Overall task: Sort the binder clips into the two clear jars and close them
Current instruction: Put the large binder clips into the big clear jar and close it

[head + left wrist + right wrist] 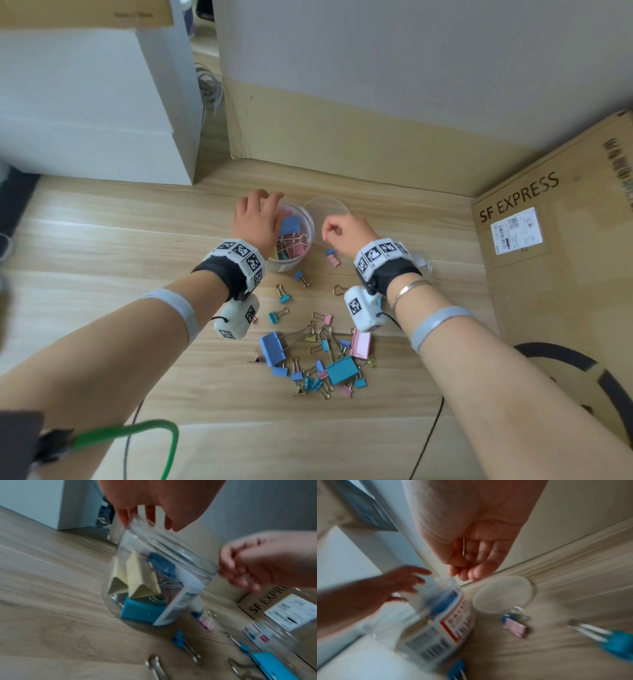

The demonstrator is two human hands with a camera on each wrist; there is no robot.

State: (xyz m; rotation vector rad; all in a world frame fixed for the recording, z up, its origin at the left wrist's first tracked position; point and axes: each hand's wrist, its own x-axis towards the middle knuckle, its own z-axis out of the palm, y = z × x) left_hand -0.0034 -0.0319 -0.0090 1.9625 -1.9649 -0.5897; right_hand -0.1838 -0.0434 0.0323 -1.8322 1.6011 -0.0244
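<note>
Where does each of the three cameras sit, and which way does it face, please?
Head: above, facing down at the table; both forearms and hands show.
Left wrist: looks along the left hand at the clip-filled jar.
Right wrist: looks along the right hand toward the lid.
Shared: all three show that jar.

The left hand point(255, 219) covers the near-left rim of the clear jar point(306, 236), hiding whether its fingers touch it. The second jar point(423, 265) sits mostly behind the right hand's wrist band. The right wrist view is smeared (label print unreadable); whether the right hand point(471, 561) pinches anything is unclear.
</note>
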